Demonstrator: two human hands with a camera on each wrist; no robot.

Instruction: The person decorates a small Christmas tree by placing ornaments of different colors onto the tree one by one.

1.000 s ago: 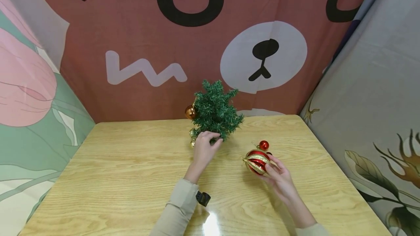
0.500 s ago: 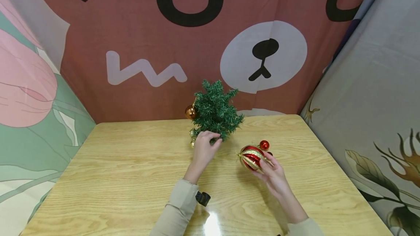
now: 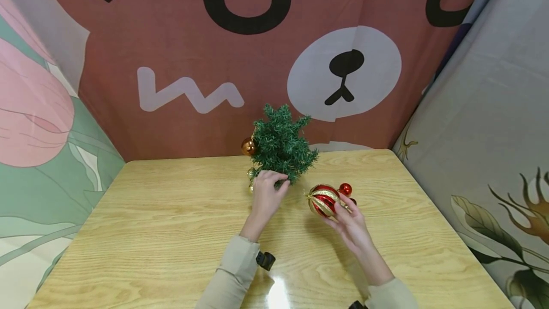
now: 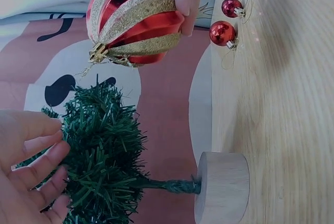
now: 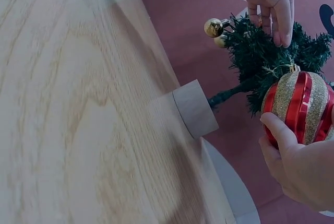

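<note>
Red-and-gold striped ball ornament [image 3: 323,200] was up off the wood-grain bench [image 3: 171,232] near the green artificial tree [image 3: 280,139], right hand [image 3: 349,225] gripping opposite its gold cap [image 4: 98,52], presumably keeping the cord [image 4: 86,71] free; left hand [image 3: 267,192] curved at the branches [image 3: 297,168], pinch unclear.

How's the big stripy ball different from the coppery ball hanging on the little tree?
The stripy ball has red and glittery gold stripes, but the coppery ball is one plain, shiny colour. The stripy ball looks bigger; the coppery ball looks smaller. The stripy ball is held in the right hand, while the coppery ball hangs on the tree. Both are round ornaments.
</note>
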